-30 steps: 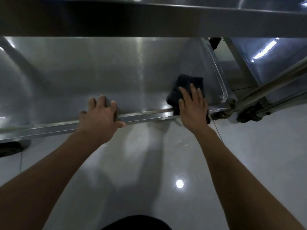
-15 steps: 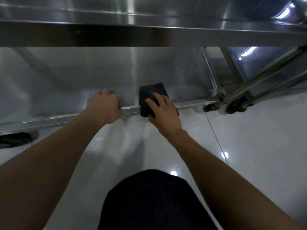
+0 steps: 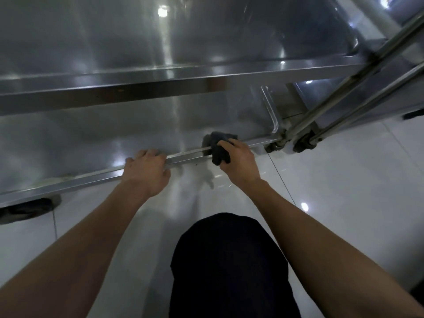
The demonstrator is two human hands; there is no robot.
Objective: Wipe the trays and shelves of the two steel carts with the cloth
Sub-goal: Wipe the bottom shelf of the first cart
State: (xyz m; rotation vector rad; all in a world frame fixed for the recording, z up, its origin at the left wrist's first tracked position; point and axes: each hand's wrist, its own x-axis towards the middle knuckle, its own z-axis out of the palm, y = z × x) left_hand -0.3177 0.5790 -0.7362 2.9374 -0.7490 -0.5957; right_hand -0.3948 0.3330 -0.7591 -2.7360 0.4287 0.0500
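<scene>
A steel cart fills the upper half of the view. Its bottom shelf [image 3: 96,138] lies low, and a higher shelf [image 3: 160,83] crosses above it. My left hand [image 3: 146,173] grips the front rim of the bottom shelf, fingers curled over the edge. My right hand [image 3: 238,164] holds a dark cloth [image 3: 218,148] bunched against that same rim near the right corner. Part of the cloth drapes over the rim and part lies on the shelf.
Two slanted steel tubes [image 3: 344,97] run from the cart's right corner up to the right, ending at dark castors [image 3: 302,143]. A black wheel [image 3: 25,208] shows under the left end. The floor [image 3: 344,191] is glossy white tile. My dark-clothed knee [image 3: 229,267] is below.
My right hand has drawn the cloth from the shelf surface back onto the front rim and closed round it. The camera has risen and pulled back, showing more of the upper shelf.
</scene>
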